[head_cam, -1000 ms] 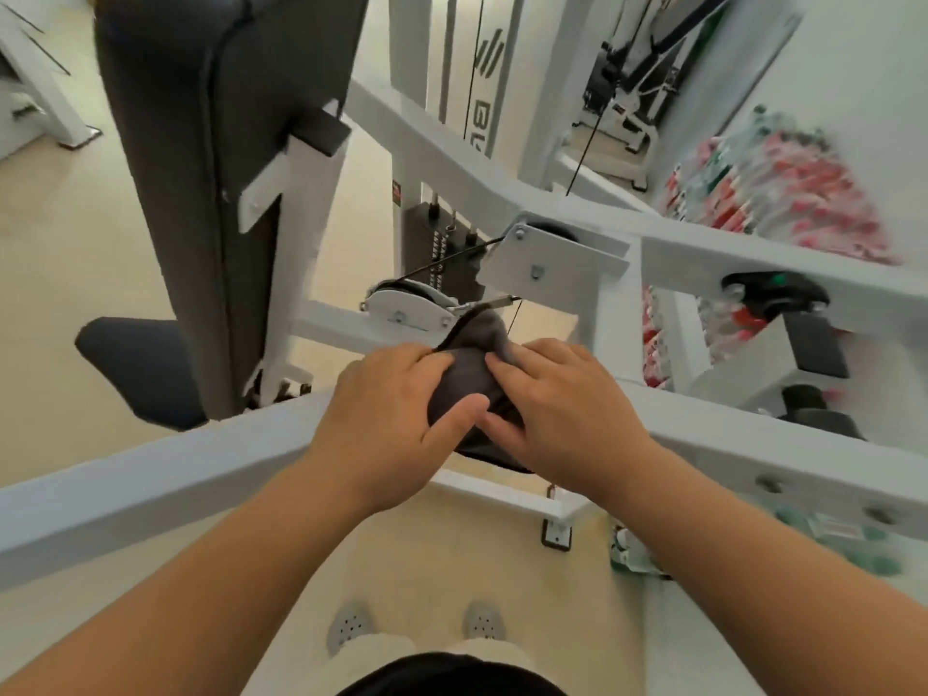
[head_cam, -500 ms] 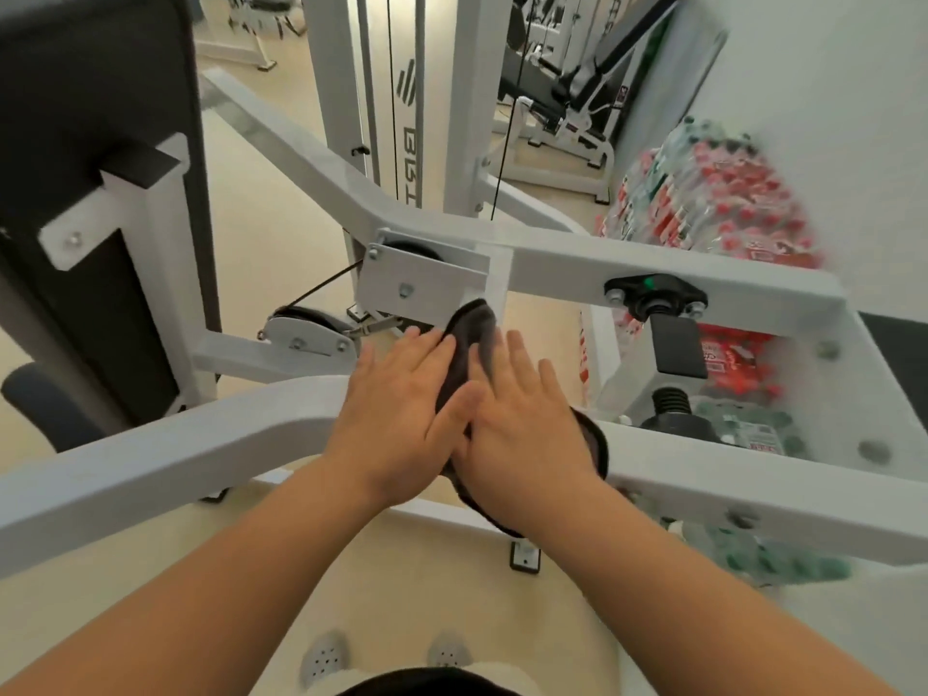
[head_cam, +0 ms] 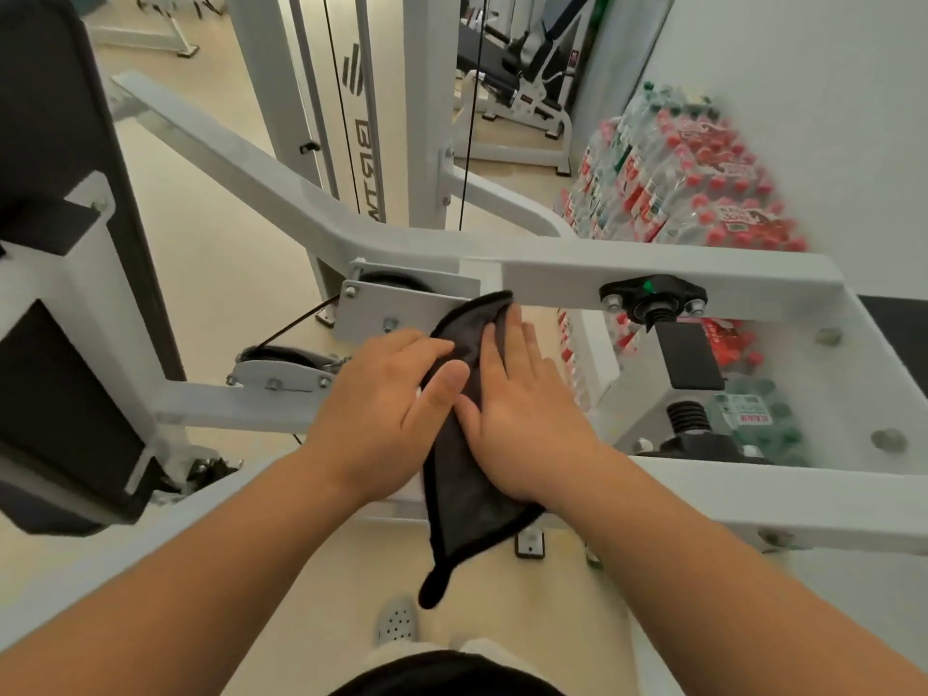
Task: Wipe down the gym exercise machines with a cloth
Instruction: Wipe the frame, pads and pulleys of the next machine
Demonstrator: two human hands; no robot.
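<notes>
A dark grey cloth (head_cam: 467,499) lies stretched over a white machine frame (head_cam: 783,494), its far tip reaching the pulley bracket (head_cam: 401,306) and its near corner hanging down below the bar. My left hand (head_cam: 386,414) presses on the cloth's left side, thumb across the fabric. My right hand (head_cam: 522,409) lies flat on the cloth's right side, fingers pointing away from me. Both hands are side by side, nearly touching.
A black padded backrest (head_cam: 60,303) stands at the left. A weight-stack column (head_cam: 351,118) rises behind the frame. Shrink-wrapped packs of water bottles (head_cam: 688,178) are stacked against the white wall on the right. A black adjuster knob (head_cam: 653,298) sits on the far crossbar.
The cloth went from bunched between my hands to spread long along the frame. Both hands flattened out and slid forward; the view shifted right and up.
</notes>
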